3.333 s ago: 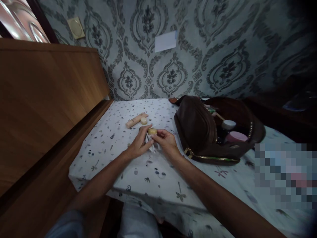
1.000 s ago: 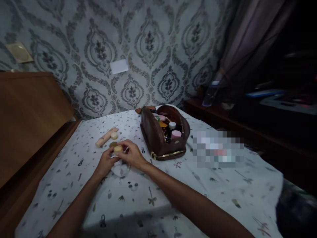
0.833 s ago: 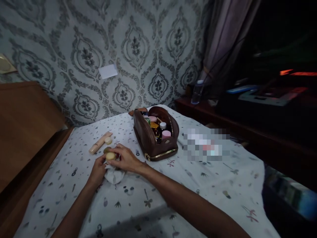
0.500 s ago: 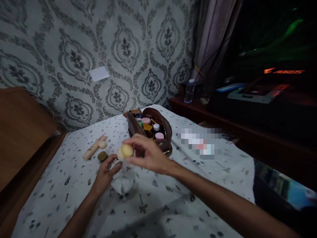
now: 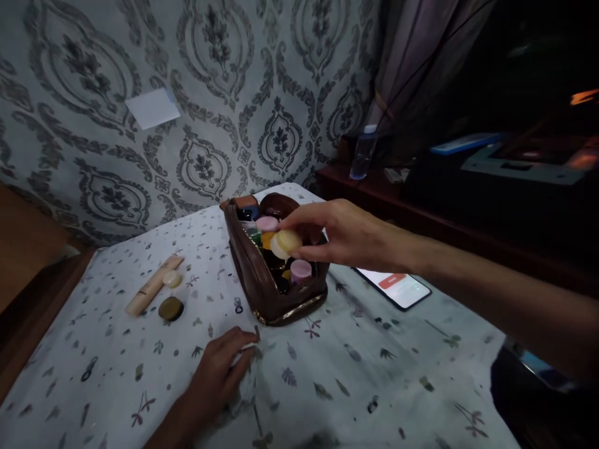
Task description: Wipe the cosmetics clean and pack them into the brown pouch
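Observation:
My right hand (image 5: 341,234) pinches a small round cream-coloured jar (image 5: 286,242) and holds it just above the open brown cosmetic bag (image 5: 262,280). Several small jars with pink, yellow and dark lids stand inside the bag. Lower down, my left hand (image 5: 219,371) rests on the printed sheet (image 5: 116,374), its fingers closed on a crumpled white tissue (image 5: 247,380). To the left of the bag lie a beige tube (image 5: 147,293), a small pale cap (image 5: 172,279) and a dark round lid (image 5: 171,308).
A phone (image 5: 397,288) with a lit screen lies on the sheet right of the bag. A wooden headboard (image 5: 23,249) runs along the left. A dark side table with a plastic bottle (image 5: 364,153) stands behind, against the patterned wall.
My right hand has carried the cream jar up and right, from beside the tissue to over the open bag. My left hand stayed low on the tissue. The view has swung right.

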`<state>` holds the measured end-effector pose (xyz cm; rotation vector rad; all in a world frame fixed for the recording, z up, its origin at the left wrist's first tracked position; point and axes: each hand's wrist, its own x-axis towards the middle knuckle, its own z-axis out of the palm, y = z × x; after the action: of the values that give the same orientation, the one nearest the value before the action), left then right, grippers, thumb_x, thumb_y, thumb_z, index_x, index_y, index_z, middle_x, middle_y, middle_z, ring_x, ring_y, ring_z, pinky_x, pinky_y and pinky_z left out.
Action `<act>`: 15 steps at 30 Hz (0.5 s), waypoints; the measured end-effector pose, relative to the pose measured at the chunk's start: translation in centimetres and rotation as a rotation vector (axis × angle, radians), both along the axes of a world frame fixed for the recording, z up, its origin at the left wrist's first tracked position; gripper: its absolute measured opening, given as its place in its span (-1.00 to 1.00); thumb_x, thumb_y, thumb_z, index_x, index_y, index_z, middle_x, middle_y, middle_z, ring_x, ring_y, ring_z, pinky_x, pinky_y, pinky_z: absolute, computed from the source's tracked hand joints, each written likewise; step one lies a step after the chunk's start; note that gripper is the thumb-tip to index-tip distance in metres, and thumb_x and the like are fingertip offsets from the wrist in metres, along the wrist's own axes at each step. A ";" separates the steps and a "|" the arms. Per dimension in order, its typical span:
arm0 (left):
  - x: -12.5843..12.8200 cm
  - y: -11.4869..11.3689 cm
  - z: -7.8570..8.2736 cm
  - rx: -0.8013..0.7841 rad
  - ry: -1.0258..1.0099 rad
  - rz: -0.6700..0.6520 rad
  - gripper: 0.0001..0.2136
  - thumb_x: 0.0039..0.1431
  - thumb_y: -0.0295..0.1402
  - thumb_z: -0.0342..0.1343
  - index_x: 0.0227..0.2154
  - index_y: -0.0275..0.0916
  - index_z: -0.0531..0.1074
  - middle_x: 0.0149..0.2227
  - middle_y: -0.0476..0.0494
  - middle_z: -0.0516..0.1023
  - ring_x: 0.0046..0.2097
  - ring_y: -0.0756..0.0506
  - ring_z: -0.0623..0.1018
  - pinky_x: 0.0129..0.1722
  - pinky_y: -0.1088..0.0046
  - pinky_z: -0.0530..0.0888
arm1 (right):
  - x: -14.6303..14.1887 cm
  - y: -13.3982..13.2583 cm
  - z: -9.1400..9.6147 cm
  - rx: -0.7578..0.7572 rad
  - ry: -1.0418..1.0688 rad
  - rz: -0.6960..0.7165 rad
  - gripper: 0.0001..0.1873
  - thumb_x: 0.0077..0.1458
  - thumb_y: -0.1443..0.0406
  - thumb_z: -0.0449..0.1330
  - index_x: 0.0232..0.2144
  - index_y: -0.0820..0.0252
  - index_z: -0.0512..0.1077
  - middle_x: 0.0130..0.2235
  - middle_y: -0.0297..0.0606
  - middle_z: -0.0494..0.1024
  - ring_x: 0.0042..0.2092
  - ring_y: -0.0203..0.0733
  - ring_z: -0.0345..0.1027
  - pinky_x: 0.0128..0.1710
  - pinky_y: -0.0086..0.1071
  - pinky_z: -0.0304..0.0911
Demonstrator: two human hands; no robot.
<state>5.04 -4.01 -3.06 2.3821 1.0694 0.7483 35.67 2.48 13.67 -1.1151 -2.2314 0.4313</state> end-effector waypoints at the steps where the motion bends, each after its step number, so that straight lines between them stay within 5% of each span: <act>1: 0.0 -0.1 -0.2 0.029 0.009 0.013 -0.78 0.41 -0.32 -0.01 -0.09 -0.07 0.56 -0.23 -0.11 0.69 -0.20 -0.12 0.68 -0.19 0.42 0.62 | -0.1 0.3 0.2 -0.009 -0.068 0.023 -0.71 0.06 0.28 0.28 -0.13 0.16 0.61 -0.31 -0.34 0.62 -0.36 -0.29 0.38 -0.34 -0.42 0.18; 7: 0.5 -0.3 -0.1 0.201 -0.027 -0.009 -0.79 0.42 -0.35 -0.01 -0.08 -0.09 0.53 -0.27 -0.07 0.69 -0.27 -0.07 0.68 -0.27 0.50 0.62 | -1.8 1.8 1.0 -0.211 -0.352 0.085 -0.89 0.05 0.40 0.27 -0.34 0.18 0.59 -0.40 -0.34 0.58 -0.38 -0.28 0.37 -0.37 -0.39 0.09; 15: 0.4 0.3 0.9 0.124 -0.071 -0.057 -0.67 0.33 -0.43 0.10 0.05 0.10 0.53 -0.27 0.01 0.72 -0.27 -0.11 0.71 -0.30 0.48 0.64 | -4.1 3.2 1.1 -0.287 -0.525 0.091 -0.96 0.03 0.37 0.31 -0.41 0.17 0.59 -0.47 -0.33 0.54 -0.40 -0.26 0.38 -0.41 -0.38 0.11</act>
<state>5.49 -3.76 -2.13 2.4573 0.9475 0.8958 31.59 5.69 14.79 -1.4039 -2.7476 0.5607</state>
